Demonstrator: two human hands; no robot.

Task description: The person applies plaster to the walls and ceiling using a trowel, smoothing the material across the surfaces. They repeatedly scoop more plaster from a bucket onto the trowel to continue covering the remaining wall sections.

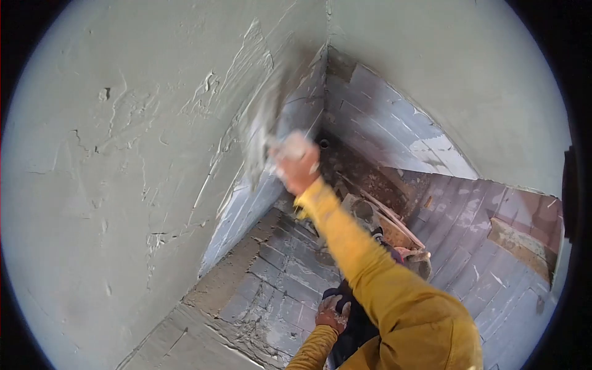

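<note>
My right hand (297, 164), on a yellow-sleeved arm, is raised against the left wall and grips the handle of a plastering trowel (262, 132). The trowel blade is blurred and lies flat on the wet grey plaster (123, 154) near the room corner. My left hand (333, 313) hangs low by my body, smeared with plaster, resting against dark cloth. Whether it holds anything is hidden.
Fresh plaster covers the upper parts of both walls. Bare grey brick (382, 117) shows below the plaster line and around the corner. A mortar-stained pan or wheelbarrow (394, 228) stands on the floor below, near my legs.
</note>
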